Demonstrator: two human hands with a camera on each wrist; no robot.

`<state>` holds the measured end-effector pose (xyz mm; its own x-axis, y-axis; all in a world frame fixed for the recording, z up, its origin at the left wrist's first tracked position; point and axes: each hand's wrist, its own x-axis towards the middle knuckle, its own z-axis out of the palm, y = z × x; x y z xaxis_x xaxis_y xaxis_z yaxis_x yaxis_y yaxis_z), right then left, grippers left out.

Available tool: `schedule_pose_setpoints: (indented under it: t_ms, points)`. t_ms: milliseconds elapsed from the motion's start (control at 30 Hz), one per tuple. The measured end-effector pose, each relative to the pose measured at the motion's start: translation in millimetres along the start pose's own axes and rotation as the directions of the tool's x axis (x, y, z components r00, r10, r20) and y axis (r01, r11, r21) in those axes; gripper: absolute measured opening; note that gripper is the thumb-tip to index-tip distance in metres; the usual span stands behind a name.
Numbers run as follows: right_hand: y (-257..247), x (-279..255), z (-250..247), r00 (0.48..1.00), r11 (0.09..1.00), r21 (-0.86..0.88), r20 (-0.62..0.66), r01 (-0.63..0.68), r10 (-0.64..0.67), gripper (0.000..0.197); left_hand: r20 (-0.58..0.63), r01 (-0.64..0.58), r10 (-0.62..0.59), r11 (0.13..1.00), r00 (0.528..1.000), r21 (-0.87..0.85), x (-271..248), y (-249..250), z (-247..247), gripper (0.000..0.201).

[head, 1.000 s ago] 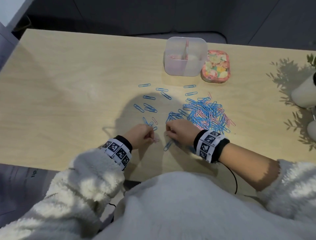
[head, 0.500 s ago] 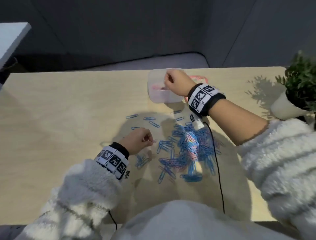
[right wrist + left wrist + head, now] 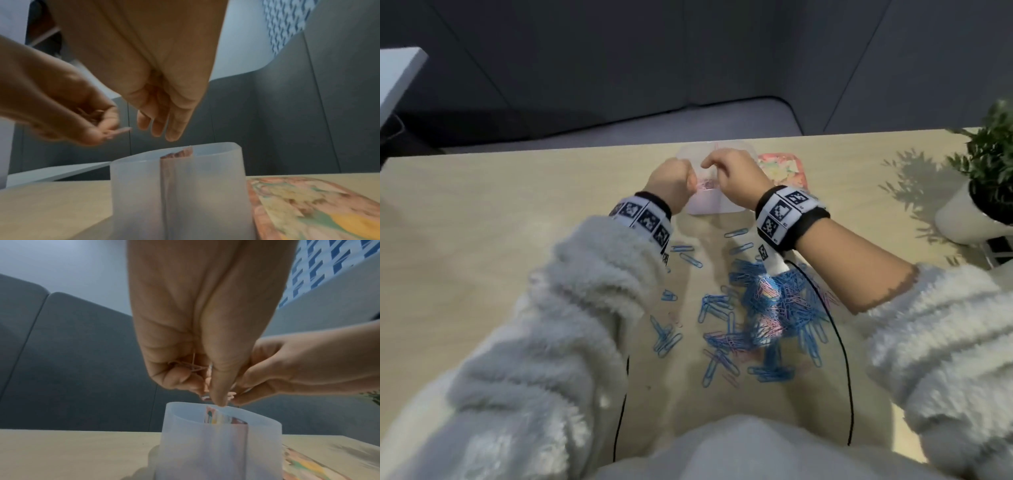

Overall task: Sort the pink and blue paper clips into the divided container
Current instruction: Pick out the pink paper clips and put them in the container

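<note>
Nearest the body, below both wrists, lies the clip pile [image 3: 767,308]: mostly blue clips with pink ones mixed in, spread on the table [image 3: 482,257]. Loose blue clips [image 3: 664,337] lie scattered under the left forearm, and a few more sit between the pile and the hands. A black cable [image 3: 839,342] runs from the right wristband across the pile toward the table edge.

Beyond the pile, both hands hang over the container [image 3: 709,205], close together and almost touching.

Left hand [image 3: 671,181]: fingers curled around a small bunch of pink clips [image 3: 191,366], with the thumb pointing down at the container rim. It hangs over the left compartment, just above the opening.

Right hand [image 3: 732,174]: in the right wrist view the fingers [image 3: 158,123] hang down, loosely extended, directly above the divider; nothing shows between them there. In the left wrist view its fingertips meet beside the left thumb, and whether they pinch a clip cannot be told.

The container is translucent, with a central divider [image 3: 176,154]. Pink clips already lie inside below the left hand.

Right of the right hand, just beside the container, lies a flowered lid [image 3: 784,166]. Far right stands a potted plant [image 3: 983,192].
</note>
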<state>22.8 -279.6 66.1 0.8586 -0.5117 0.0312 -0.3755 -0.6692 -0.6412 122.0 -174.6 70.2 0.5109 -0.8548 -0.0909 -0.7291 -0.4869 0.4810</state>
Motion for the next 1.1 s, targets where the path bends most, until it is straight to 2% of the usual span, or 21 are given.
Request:
schedule_pose_setpoints:
  t_ms: [67,200,300,400,467,500,533,600,667,733,833,967,1033,1100]
  points:
    - [5.3,-11.8,-4.2,0.997,1.000,0.027,-0.070,0.015,-0.013,0.036,-0.009,0.039,-0.038,0.998,0.999,0.051,21.2,5.5,3.8,0.014]
    - [20.9,-37.3,-13.1,0.997,0.999,-0.006,-0.058,0.051,-0.052,0.029,0.063,0.047,-0.056,0.990,0.996,0.135,43.7,9.4,18.8,0.033]
    - [33.1,-54.8,-16.0,0.996,0.999,-0.001,-0.071,0.049,-0.049,0.029,0.079,0.057,-0.065,0.993,0.995,0.101,43.5,8.5,23.5,0.045]
    - [39.8,-72.8,-11.7,0.997,1.000,0.025,-0.075,0.017,-0.015,0.028,-0.033,0.030,-0.031,0.999,0.999,-0.016,27.0,0.4,14.6,0.041]
    - [41.4,-89.6,-5.4,0.999,0.999,0.048,-0.046,-0.001,0.003,0.025,-0.174,-0.083,0.069,0.993,0.982,-0.078,5.6,-5.9,12.2,0.036]
    - [42.1,-99.4,-0.7,1.000,0.998,0.060,-0.008,-0.009,0.009,0.023,-0.208,-0.134,0.116,0.988,0.971,-0.075,-8.4,-9.0,14.3,0.032]
    - [42.6,-110.8,6.1,0.999,0.998,0.068,0.050,-0.018,0.014,0.021,-0.189,-0.146,0.131,0.987,0.973,-0.067,-26.0,-13.0,18.5,0.027]
    - [43.5,-134.0,19.4,0.978,0.999,0.038,0.206,-0.037,0.029,0.018,-0.032,-0.117,0.114,0.990,0.993,-0.073,-63.4,-18.7,30.3,0.020]
    - [41.9,-153.4,35.4,0.944,1.000,-0.001,0.330,-0.011,0.011,0.018,0.149,-0.080,0.088,0.995,0.985,-0.056,-101.0,-25.3,44.5,0.016]
    - [35.1,-168.2,51.0,0.917,0.999,-0.037,0.399,0.024,-0.007,0.019,0.240,-0.031,0.041,0.999,0.970,-0.045,-130.8,-33.0,57.8,0.014]
    - [21.0,-182.9,69.1,0.897,0.993,-0.062,0.439,0.098,-0.061,0.018,0.266,0.000,0.014,0.999,0.964,-0.051,-156.7,-40.7,71.1,0.013]
    - [14.0,-196.2,80.8,0.855,0.963,-0.173,0.510,0.205,-0.090,0.030,0.284,-0.044,0.053,0.998,0.957,-0.036,-170.1,-44.3,76.6,0.010]
    - [17.2,-201.7,80.6,0.852,0.969,-0.170,0.519,0.179,-0.066,0.021,0.263,-0.043,0.051,0.998,0.963,-0.035,-171.5,-46.1,77.1,0.012]
    - [24.3,-206.0,75.9,0.879,0.987,-0.132,0.476,0.095,-0.021,0.012,0.249,-0.022,0.022,1.000,0.968,-0.004,-171.6,-48.1,77.5,0.012]
